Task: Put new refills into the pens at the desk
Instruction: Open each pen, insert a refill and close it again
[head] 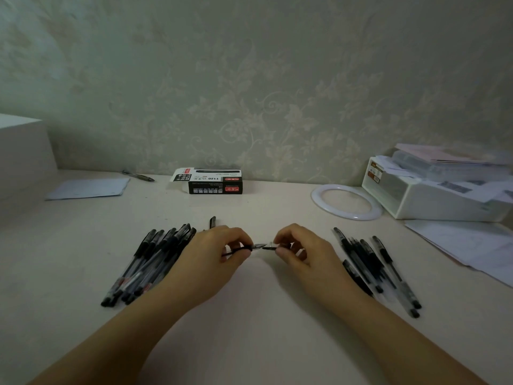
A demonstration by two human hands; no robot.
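Observation:
Above the middle of the desk, my left hand (219, 252) grips a black pen (241, 249) by its tip end, the point facing right. My right hand (295, 247) pinches a small black and clear pen part (268, 247) just off that point. The two pieces sit almost end to end, with a narrow gap between them. A pile of several black pens (151, 263) lies to the left of my left hand. Another group of several black pens (374, 269) lies to the right of my right hand. A single black cap (212, 221) lies behind my left hand.
An open black refill box (212, 181) stands by the wall. A loose pen (138, 175) and a paper sheet (88, 188) lie at back left. A white ring (346, 201), a white tray of papers (433, 190) and loose sheets (466, 245) fill the right side.

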